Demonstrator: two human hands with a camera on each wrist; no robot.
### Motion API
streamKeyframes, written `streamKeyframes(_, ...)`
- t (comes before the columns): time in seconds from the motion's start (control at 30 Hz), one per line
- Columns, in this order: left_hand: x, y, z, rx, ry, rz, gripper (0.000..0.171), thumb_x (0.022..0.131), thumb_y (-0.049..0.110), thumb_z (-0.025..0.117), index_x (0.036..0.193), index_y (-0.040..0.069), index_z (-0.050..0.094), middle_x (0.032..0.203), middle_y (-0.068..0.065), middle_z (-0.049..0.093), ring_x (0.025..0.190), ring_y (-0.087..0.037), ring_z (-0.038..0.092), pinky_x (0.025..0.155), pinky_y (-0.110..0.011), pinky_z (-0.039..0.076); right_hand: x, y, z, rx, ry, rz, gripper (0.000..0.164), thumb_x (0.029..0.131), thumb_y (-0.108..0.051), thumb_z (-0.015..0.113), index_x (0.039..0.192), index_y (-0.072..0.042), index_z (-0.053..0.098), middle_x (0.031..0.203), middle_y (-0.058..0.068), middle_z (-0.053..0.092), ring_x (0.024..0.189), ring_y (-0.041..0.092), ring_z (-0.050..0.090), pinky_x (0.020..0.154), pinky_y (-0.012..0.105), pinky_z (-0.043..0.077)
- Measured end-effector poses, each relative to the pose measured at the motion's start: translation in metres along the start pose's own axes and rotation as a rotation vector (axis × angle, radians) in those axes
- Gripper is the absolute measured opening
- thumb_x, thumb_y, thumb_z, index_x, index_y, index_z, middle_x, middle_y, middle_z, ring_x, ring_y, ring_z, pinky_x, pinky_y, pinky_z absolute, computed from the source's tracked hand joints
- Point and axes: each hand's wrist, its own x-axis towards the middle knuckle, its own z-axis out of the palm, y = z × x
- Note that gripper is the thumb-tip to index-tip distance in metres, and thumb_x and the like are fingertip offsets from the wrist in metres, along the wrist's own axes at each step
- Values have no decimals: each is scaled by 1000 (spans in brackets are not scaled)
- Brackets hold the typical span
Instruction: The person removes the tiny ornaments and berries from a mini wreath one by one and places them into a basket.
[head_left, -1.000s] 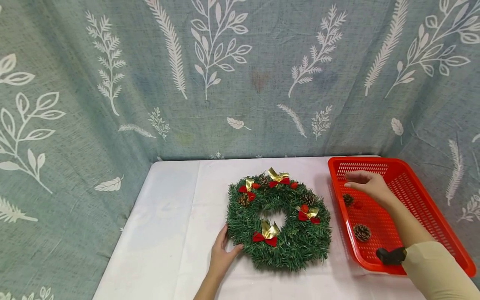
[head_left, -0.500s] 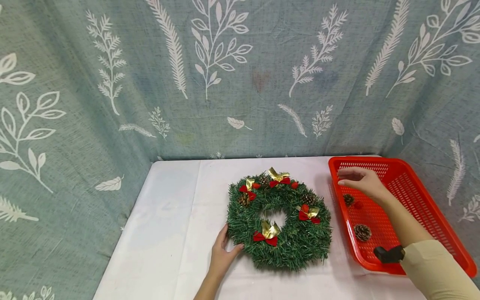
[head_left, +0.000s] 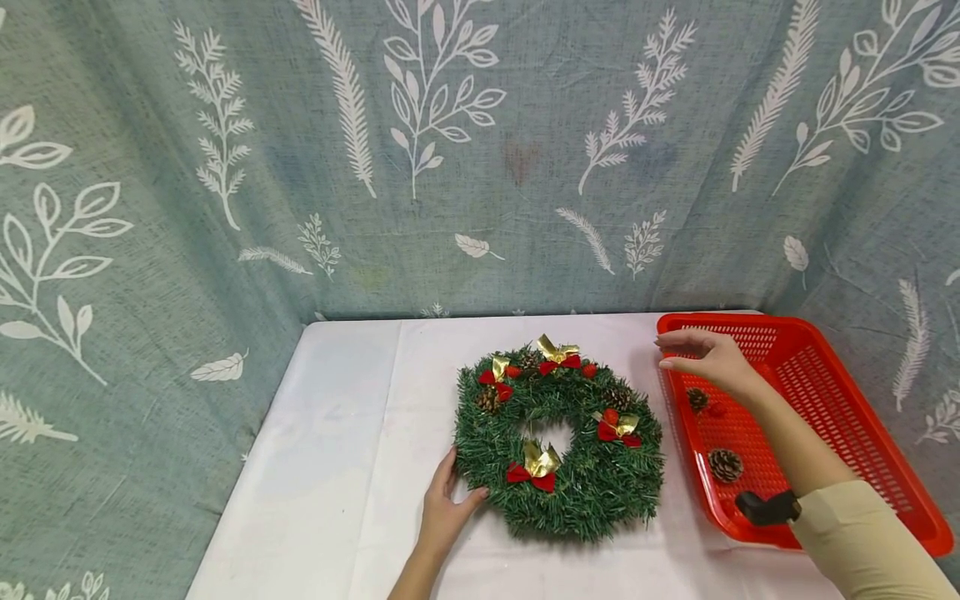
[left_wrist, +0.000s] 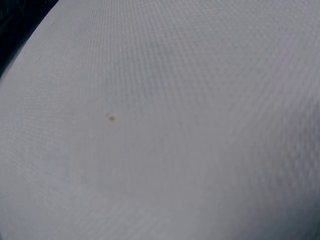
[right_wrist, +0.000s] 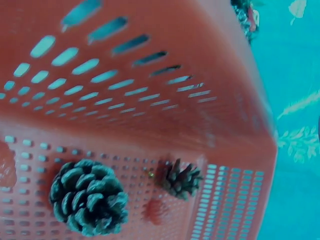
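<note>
A green Christmas wreath [head_left: 502, 450] lies flat on the table in the head view, trimmed with gold and red bows, pinecones and red berries. Its lower left edge is gripped by my left hand [head_left: 444, 510], thumb and fingers spread around the rim; some fingers are hidden by the greenery. Over the left rim of the red basket [head_left: 795, 392] hovers my right hand [head_left: 708, 360], thumb and fingers apart, with nothing visible between them. Inside the basket are a larger pinecone [right_wrist: 90, 197], a smaller pinecone [right_wrist: 180, 178] and a red berry [right_wrist: 156, 211].
The white-covered table [head_left: 322, 467] extends left of the wreath, and the left wrist view shows only its cloth. A green patterned curtain [head_left: 480, 167] hangs behind and on both sides. The basket's raised walls stand between its contents and the wreath.
My right hand has drifted left, from above the basket's interior to over its left rim. The left hand and the wreath have stayed in place.
</note>
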Motion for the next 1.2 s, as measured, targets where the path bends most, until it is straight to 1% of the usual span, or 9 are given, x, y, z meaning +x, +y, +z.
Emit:
streamKeyframes(0.13,0,0,-1,-6,-6,-15,82,75,7,79,139,-12,34,144,-30,35,133,-40,34,110,-41,32,3,-7,6,17,-24,-43,44,86,-13,71,123,5,58,105,-18,66,98,-2,62,78,17,58)
streamKeyframes(0.27,0,1,-1,-18,-10,-35,82,74,7,79,140,-11,33,145,-29,35,134,-38,34,111,-40,32,7,-13,12,24,-43,-82,43,85,-11,71,123,6,58,107,-18,65,101,-1,61,79,18,58)
streamKeyframes(0.5,0,2,-1,-11,-11,-40,82,74,7,79,140,-11,33,145,-28,35,135,-36,33,111,-39,32,17,-20,24,33,-63,-81,44,85,-14,72,123,2,59,110,-15,65,104,1,59,80,20,58)
streamKeyframes(0.67,0,1,0,-1,-8,-39,82,74,8,79,140,-11,34,145,-28,35,134,-36,34,111,-36,33,25,-26,34,62,-87,-104,45,85,-13,72,125,2,58,115,-8,65,108,8,60,83,21,58)
streamKeyframes(0.83,0,1,0,-1,-3,-15,82,74,7,80,139,-12,34,143,-29,36,133,-39,35,110,-39,33,33,-33,44,64,-99,-126,46,85,-13,72,125,2,58,117,-4,66,108,8,60,83,21,57)
streamKeyframes(0.93,0,2,1,4,-1,4,81,74,6,79,138,-13,34,143,-30,36,132,-41,35,109,-40,34,37,-37,51,67,-106,-132,44,84,-13,72,124,1,59,118,0,66,108,11,60,85,21,56)
streamKeyframes(1.03,0,3,1,9,-3,12,82,74,7,80,139,-13,34,143,-30,36,132,-42,34,109,-38,34,41,-41,56,57,-115,-146,43,84,-12,72,124,-1,60,120,7,65,110,16,60,88,20,55)
streamKeyframes(1.2,0,3,0,4,3,16,81,73,6,79,138,-13,34,142,-30,37,132,-41,34,109,-38,34,47,-48,65,53,-143,-135,42,85,-14,72,125,-5,60,124,13,62,114,20,57,89,21,54)
